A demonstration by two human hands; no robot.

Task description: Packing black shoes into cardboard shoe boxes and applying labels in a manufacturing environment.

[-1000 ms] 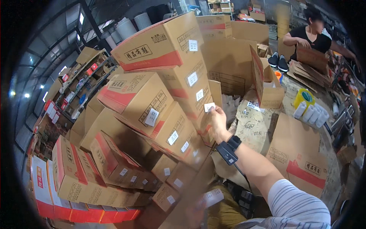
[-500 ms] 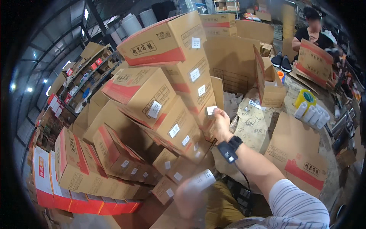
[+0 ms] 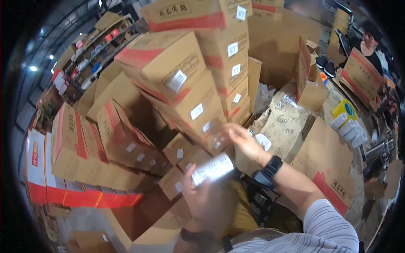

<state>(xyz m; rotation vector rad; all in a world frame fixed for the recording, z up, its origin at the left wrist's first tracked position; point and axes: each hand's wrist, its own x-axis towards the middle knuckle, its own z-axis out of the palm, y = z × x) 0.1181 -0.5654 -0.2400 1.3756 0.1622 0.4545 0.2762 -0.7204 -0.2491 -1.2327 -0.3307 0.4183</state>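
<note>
My left hand (image 3: 197, 192) is closed around a roll of white printed labels (image 3: 213, 168), held low in front of me. My right hand (image 3: 240, 139) is in the air above and to the right of the roll, apart from it. Its fingers are blurred but look loosely apart, with no label visible in them. Beyond it rises a tall stack of brown cartons (image 3: 223, 67) with red bands, each showing a white label on its end. One such label (image 3: 237, 98) sits low on that stack. In front stands a shorter carton stack (image 3: 185, 90), also labelled.
Red and white boxes (image 3: 46, 168) line the left, beside more cartons (image 3: 71, 147). An open carton (image 3: 164, 230) is below my left hand. At right are a worn, written-on board (image 3: 280, 126), a flat carton (image 3: 322, 164) and tape rolls (image 3: 350, 126). Another person (image 3: 371, 46) sits at the far right.
My right hand has let go of a label, now on a carton in the tall stack, and moved down toward the roll. My left hand has raised the roll. The view has shifted downward.
</note>
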